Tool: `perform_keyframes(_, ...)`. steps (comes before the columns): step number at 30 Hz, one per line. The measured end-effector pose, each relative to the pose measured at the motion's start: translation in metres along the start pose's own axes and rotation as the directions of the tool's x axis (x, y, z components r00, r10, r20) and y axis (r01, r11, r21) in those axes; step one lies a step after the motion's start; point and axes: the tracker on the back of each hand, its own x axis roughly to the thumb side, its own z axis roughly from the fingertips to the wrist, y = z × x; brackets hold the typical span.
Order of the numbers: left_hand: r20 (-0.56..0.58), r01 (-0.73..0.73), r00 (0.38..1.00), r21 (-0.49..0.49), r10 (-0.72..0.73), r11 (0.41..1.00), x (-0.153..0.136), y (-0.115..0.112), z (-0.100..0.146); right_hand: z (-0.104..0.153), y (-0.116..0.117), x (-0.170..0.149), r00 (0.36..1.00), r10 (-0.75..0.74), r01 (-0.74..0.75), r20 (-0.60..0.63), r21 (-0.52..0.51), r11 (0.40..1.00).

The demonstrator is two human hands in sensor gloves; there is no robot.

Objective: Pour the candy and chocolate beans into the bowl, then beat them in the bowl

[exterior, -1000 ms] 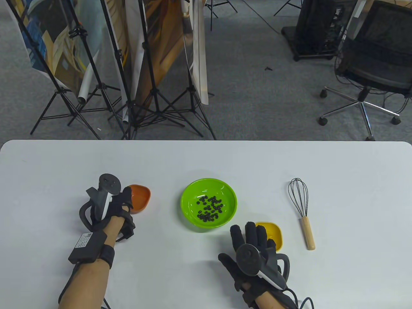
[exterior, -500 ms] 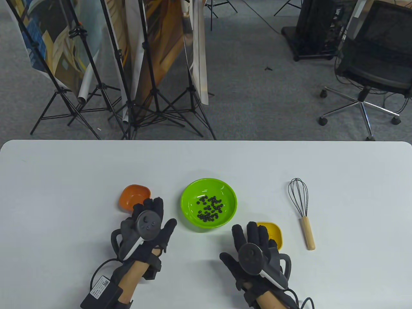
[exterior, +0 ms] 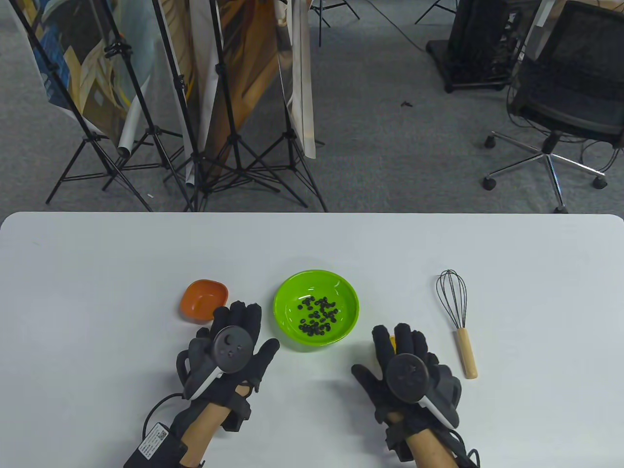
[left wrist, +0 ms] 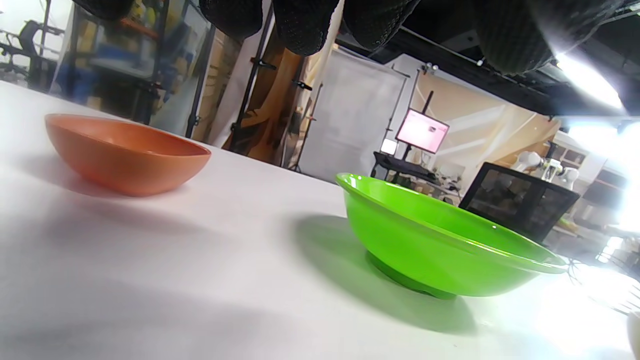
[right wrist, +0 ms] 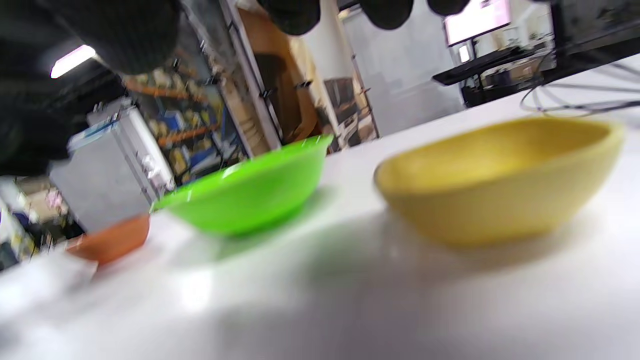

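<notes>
The green bowl (exterior: 292, 297) stands mid-table and holds several dark chocolate beans (exterior: 318, 316). To its left sits the small orange bowl (exterior: 204, 299), empty. My left hand (exterior: 234, 336) lies flat between these two with its fingers spread, holding nothing. My right hand (exterior: 402, 351) hovers over the small yellow bowl (exterior: 392, 342), of which only a sliver shows. In the right wrist view the yellow bowl (right wrist: 500, 175) stands free on the table, with the fingertips (right wrist: 290, 12) above it and apart from it. Its contents are hidden.
A wire whisk (exterior: 453, 297) with a wooden handle (exterior: 465, 353) lies right of the yellow bowl, handle toward me. The white table (exterior: 97, 273) ends at its far edge, with tripods and an office chair on the floor beyond.
My left hand has let go of the orange bowl and come to rest flat between it and the green bowl. My right hand has slid right over the yellow bowl.
</notes>
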Motion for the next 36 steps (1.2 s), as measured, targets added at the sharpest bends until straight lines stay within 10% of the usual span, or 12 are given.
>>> perform_keyframes(10, -0.031, -0.039, 0.999, 0.040, 0.040, 0.998, -0.018, 0.010, -0.004, -0.041, -0.006, -0.067, 0.974, 0.001, 0.030, -0.225, 0.132, 0.991)
perform_keyframes(27, 0.027, -0.122, 0.992, -0.035, 0.122, 0.992, -0.023, 0.015, -0.006, -0.055, 0.037, -0.073, 0.948, 0.171, -0.136, -0.268, 0.144, 0.980)
perform_keyframes(36, 0.036, -0.121, 0.992, -0.046, 0.123, 0.992, -0.027, 0.018, -0.007, -0.057, 0.034, -0.078, 0.953, -0.104, 0.144, -0.284, 0.126, 0.981)
